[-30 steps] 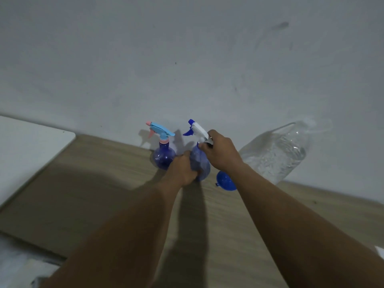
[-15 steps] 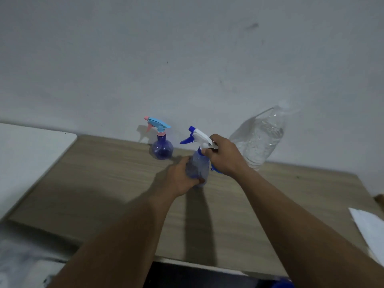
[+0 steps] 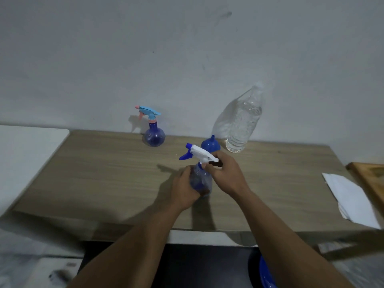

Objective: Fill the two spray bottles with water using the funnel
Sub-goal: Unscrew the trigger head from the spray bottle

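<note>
Spray bottle (image 3: 200,180) with white trigger over table (image 3: 104,173) centre, possibly lifted, left hand (image 3: 185,190) wrapped round blue body, right hand (image 3: 225,173) gripping neck under trigger, funnel (image 3: 210,145) spout-up just behind, second spray bottle (image 3: 154,136) and water bottle (image 3: 242,125) by wall (image 3: 187,59).

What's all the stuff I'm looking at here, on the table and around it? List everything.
spray bottle with white head: one, blue body, white and blue head, front middle of the table, held in both hands
spray bottle with light blue head: one, blue body, light blue and pink head, back of the table by the wall
funnel: one, blue, spout up, just behind the held bottle
water bottle: one, clear, right of the funnel
table: one, light wood
white sheets: white, table's right end, count unclear
wooden frame: one, brown, far right
white surface: one, left
left hand: grips the bottle's body
right hand: grips its neck
</note>
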`<action>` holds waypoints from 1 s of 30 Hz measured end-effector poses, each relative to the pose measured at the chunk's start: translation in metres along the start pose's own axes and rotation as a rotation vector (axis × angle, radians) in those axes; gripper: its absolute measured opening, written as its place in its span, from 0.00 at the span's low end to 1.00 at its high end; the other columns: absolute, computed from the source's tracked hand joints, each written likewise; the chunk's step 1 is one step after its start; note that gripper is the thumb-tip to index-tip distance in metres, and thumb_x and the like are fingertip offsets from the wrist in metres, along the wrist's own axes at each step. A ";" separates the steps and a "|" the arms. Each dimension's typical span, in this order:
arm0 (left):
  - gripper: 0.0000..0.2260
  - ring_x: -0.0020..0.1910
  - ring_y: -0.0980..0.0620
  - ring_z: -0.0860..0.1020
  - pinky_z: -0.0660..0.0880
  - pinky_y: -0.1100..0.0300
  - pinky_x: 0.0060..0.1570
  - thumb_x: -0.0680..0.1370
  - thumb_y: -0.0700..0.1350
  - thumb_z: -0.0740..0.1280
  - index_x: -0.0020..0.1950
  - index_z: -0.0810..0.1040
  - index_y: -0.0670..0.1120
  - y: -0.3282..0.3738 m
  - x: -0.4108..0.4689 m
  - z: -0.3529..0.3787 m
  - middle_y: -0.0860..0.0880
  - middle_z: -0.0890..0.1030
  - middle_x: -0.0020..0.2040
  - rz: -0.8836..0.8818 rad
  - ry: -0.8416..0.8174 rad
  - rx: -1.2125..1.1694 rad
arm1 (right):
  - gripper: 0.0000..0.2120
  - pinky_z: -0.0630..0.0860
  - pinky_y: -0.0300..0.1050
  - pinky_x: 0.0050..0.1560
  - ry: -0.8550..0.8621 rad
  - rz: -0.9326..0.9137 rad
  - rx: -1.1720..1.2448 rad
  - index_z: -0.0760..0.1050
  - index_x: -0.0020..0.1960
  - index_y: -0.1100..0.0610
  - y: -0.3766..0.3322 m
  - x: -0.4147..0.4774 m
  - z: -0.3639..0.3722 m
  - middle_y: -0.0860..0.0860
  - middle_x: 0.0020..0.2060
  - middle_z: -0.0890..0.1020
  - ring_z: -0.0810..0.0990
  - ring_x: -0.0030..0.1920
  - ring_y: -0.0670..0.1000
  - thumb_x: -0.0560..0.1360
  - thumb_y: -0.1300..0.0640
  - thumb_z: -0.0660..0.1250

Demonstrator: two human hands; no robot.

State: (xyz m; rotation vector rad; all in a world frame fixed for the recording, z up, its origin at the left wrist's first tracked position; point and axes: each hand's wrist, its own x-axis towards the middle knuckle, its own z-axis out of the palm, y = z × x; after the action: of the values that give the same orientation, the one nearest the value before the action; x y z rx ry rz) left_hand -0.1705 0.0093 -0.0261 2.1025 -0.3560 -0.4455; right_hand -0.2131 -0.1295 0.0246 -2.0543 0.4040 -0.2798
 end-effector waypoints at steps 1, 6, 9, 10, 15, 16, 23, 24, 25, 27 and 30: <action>0.29 0.58 0.50 0.80 0.77 0.54 0.57 0.68 0.46 0.81 0.66 0.74 0.49 0.000 -0.002 0.003 0.51 0.81 0.60 -0.007 0.000 -0.011 | 0.07 0.75 0.42 0.42 0.027 0.008 0.035 0.78 0.47 0.50 0.002 -0.006 0.004 0.45 0.40 0.82 0.80 0.41 0.45 0.72 0.56 0.74; 0.22 0.57 0.51 0.80 0.77 0.54 0.58 0.74 0.43 0.76 0.66 0.74 0.50 -0.003 -0.004 0.013 0.51 0.81 0.57 -0.033 0.034 -0.004 | 0.16 0.79 0.37 0.45 0.233 0.087 0.248 0.77 0.53 0.51 0.009 -0.023 0.025 0.43 0.46 0.84 0.81 0.47 0.38 0.68 0.55 0.79; 0.22 0.61 0.48 0.79 0.76 0.48 0.63 0.78 0.40 0.70 0.71 0.72 0.51 -0.005 -0.002 0.013 0.49 0.80 0.62 -0.009 0.040 0.069 | 0.13 0.79 0.38 0.47 0.300 0.069 0.313 0.79 0.52 0.49 0.011 -0.025 0.035 0.42 0.44 0.84 0.81 0.47 0.39 0.71 0.58 0.77; 0.22 0.61 0.49 0.79 0.76 0.48 0.64 0.78 0.41 0.71 0.71 0.72 0.51 -0.005 -0.001 0.012 0.50 0.80 0.62 -0.011 0.037 0.093 | 0.12 0.80 0.39 0.49 0.309 0.057 0.323 0.80 0.53 0.49 0.012 -0.025 0.036 0.42 0.45 0.84 0.82 0.47 0.40 0.71 0.58 0.76; 0.21 0.60 0.52 0.79 0.77 0.54 0.62 0.77 0.45 0.73 0.69 0.74 0.52 -0.007 0.002 0.013 0.52 0.81 0.61 -0.019 0.049 0.047 | 0.13 0.75 0.29 0.49 0.324 0.005 0.316 0.79 0.57 0.48 0.016 -0.024 0.043 0.43 0.48 0.84 0.82 0.50 0.41 0.74 0.59 0.74; 0.23 0.60 0.52 0.79 0.77 0.56 0.62 0.76 0.45 0.75 0.69 0.74 0.51 -0.007 0.002 0.013 0.52 0.81 0.62 -0.022 0.040 0.044 | 0.12 0.74 0.28 0.49 0.325 -0.002 0.311 0.79 0.56 0.48 0.017 -0.023 0.045 0.43 0.48 0.84 0.81 0.50 0.41 0.75 0.58 0.73; 0.19 0.58 0.53 0.78 0.70 0.66 0.49 0.76 0.43 0.74 0.66 0.76 0.44 -0.006 -0.002 0.012 0.50 0.80 0.57 -0.074 0.013 0.022 | 0.10 0.77 0.36 0.53 0.226 -0.062 0.235 0.79 0.58 0.51 0.024 -0.021 0.038 0.43 0.50 0.84 0.82 0.52 0.43 0.77 0.57 0.70; 0.21 0.59 0.53 0.77 0.69 0.70 0.48 0.77 0.42 0.73 0.69 0.74 0.44 -0.006 -0.002 0.012 0.49 0.80 0.60 -0.068 0.007 0.012 | 0.12 0.78 0.36 0.53 0.228 -0.047 0.249 0.78 0.59 0.51 0.024 -0.021 0.037 0.43 0.50 0.84 0.81 0.52 0.42 0.76 0.57 0.72; 0.23 0.61 0.53 0.77 0.69 0.72 0.50 0.77 0.41 0.72 0.71 0.72 0.45 -0.006 -0.003 0.012 0.47 0.79 0.64 -0.059 0.003 0.000 | 0.15 0.78 0.34 0.52 0.235 -0.025 0.260 0.77 0.59 0.51 0.023 -0.020 0.036 0.42 0.51 0.83 0.81 0.52 0.41 0.74 0.55 0.74; 0.26 0.66 0.49 0.76 0.69 0.68 0.56 0.77 0.43 0.73 0.74 0.70 0.46 -0.003 -0.005 0.011 0.47 0.78 0.67 -0.052 -0.004 -0.005 | 0.17 0.77 0.32 0.49 0.246 0.012 0.260 0.76 0.58 0.51 0.021 -0.017 0.035 0.42 0.49 0.82 0.80 0.52 0.40 0.72 0.54 0.77; 0.24 0.62 0.50 0.78 0.73 0.71 0.51 0.75 0.44 0.75 0.70 0.74 0.46 -0.005 -0.004 0.011 0.49 0.80 0.60 -0.055 -0.013 -0.033 | 0.11 0.77 0.38 0.51 0.187 -0.025 0.243 0.78 0.56 0.54 0.024 -0.013 0.031 0.43 0.49 0.84 0.81 0.52 0.41 0.75 0.58 0.73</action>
State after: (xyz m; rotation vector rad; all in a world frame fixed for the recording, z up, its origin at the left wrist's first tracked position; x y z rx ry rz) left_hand -0.1787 0.0060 -0.0347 2.0820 -0.2965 -0.4948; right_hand -0.2180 -0.1104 -0.0119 -1.8022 0.4359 -0.5140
